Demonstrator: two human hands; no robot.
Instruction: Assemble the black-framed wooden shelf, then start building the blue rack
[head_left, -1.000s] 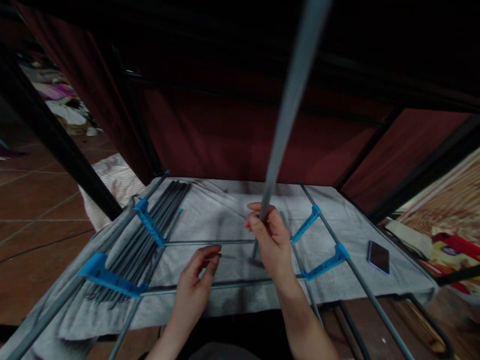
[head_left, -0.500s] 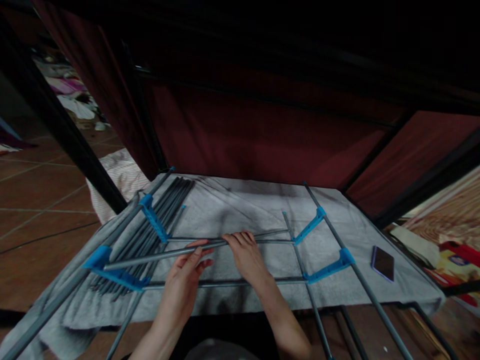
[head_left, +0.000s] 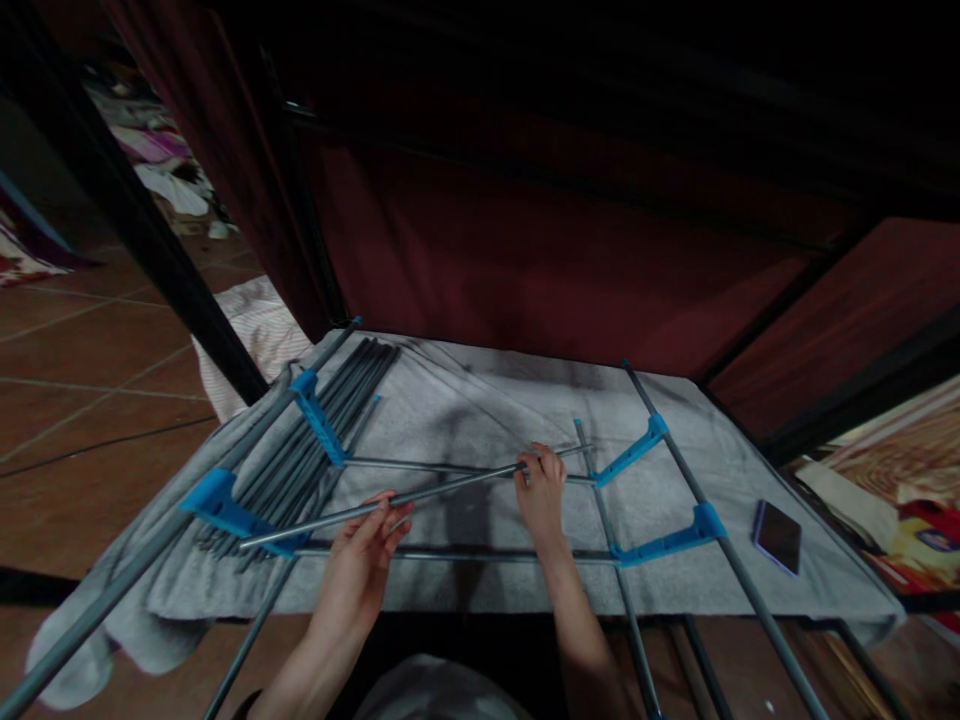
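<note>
A loose grey metal tube (head_left: 450,486) slants across the middle of a frame made of grey tubes and blue plastic brackets. My left hand (head_left: 365,540) pinches it left of its middle. My right hand (head_left: 541,490) has its fingers closed around it nearer the right end. The tube's left end lies over the near-left blue bracket (head_left: 232,507); its right end reaches the inner upright by the far-right bracket (head_left: 631,450). Beneath it run two crossbars, the far one (head_left: 412,465) and the near one (head_left: 480,556). The near-right bracket (head_left: 667,535) joins the right-hand tubes.
Several loose grey tubes (head_left: 337,420) lie bundled on the grey cloth (head_left: 480,390) at the left. A phone (head_left: 778,537) rests on the cloth at the right. Dark red panels (head_left: 525,270) stand behind. Tiled floor (head_left: 112,350) and a striped cloth (head_left: 251,320) show at the left.
My right hand has slid right along the tube, and its fingers have curled around it. The tube's right end has risen and moved right. The view has shifted slightly.
</note>
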